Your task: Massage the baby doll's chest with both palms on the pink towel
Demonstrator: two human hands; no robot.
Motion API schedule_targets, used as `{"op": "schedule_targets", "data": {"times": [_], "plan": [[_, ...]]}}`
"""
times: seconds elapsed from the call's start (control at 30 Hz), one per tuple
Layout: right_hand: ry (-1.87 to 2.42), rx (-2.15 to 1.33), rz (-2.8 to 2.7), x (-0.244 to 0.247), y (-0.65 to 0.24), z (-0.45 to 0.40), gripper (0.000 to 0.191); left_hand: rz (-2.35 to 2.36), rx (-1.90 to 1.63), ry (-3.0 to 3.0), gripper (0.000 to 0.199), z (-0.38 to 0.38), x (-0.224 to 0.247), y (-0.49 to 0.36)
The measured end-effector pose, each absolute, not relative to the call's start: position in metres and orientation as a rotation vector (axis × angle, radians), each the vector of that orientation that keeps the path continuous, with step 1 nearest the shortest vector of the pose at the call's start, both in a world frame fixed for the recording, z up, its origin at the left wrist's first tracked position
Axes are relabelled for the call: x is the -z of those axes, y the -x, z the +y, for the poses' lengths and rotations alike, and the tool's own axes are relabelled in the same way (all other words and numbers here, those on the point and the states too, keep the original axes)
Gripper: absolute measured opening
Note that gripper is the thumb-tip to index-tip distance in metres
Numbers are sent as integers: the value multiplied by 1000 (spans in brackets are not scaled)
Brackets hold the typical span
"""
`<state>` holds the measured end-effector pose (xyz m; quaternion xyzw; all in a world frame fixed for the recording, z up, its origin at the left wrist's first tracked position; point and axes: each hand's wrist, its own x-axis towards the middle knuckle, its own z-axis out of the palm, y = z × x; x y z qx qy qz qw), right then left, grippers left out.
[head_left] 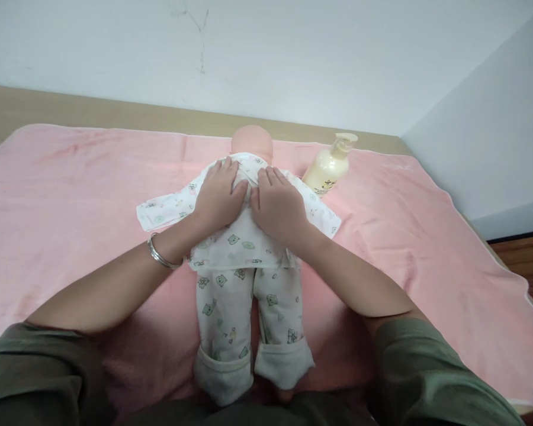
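A baby doll (252, 142) in a white patterned top (240, 251) and matching trousers (224, 302) lies on a pink blanket, its bald head toward the wall. My left hand (221, 195) rests flat on the left part of the top's chest or back, fingers extended. Beside it, my right hand (278, 207) lies flat on the right part, fingers stretched out. The thumbs are close together near the middle. Both sleeves spread outward, and the trouser cuffs are folded up. The doll's face does not show.
A cream pump bottle (326, 171) leans or lies on the pink blanket (395, 254), right of the doll's shoulder. Behind the blanket runs a bare tan table edge (115, 112) against a white wall (270, 59). Wooden floor shows at the far right.
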<state>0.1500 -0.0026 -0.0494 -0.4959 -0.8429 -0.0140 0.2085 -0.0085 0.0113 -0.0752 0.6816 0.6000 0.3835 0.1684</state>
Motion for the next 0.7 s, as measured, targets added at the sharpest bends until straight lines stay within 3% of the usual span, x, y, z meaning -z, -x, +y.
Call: {"op": "schedule_targets", "data": {"times": [0.27,0.4,0.57,0.7], "plan": [[1342,-68,-2396,47,-156,20,55,1704,-1223,-2055,33,-5,73,-1],[1425,-144,-2363,46,-159,34,59,1682,-1144,-2137,42,-25,66,-15],[1452,105,-2419,41,-153,5,52,1737,-1002,-2001,58,-6,67,-6],[1455,195,-2466,37,-151,-5,53,1717,-960,-1938,52,13,65,7]]}}
